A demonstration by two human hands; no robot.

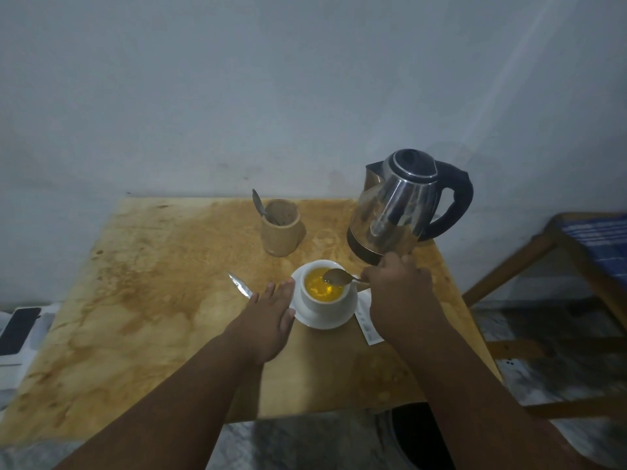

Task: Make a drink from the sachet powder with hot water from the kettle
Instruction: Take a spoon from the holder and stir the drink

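Note:
A white cup [324, 298] stands on a white saucer [334, 317] and holds yellow-orange liquid. My right hand [398, 286] is shut on a metal spoon [337, 277] whose bowl hovers over the cup. My left hand [271, 317] lies flat with fingers together, its tips touching the saucer's left rim. A steel kettle [397, 206] with a black handle stands behind the cup on the right. The white sachet [366, 320] lies beside the saucer, partly under my right wrist.
A wooden holder [281, 228] with a spoon in it stands behind the cup. A small knife [240, 284] lies left of the saucer. The stained wooden table [142, 293] runs left. A phone [18, 329] lies off the left edge, a wooden chair [559, 266] at right.

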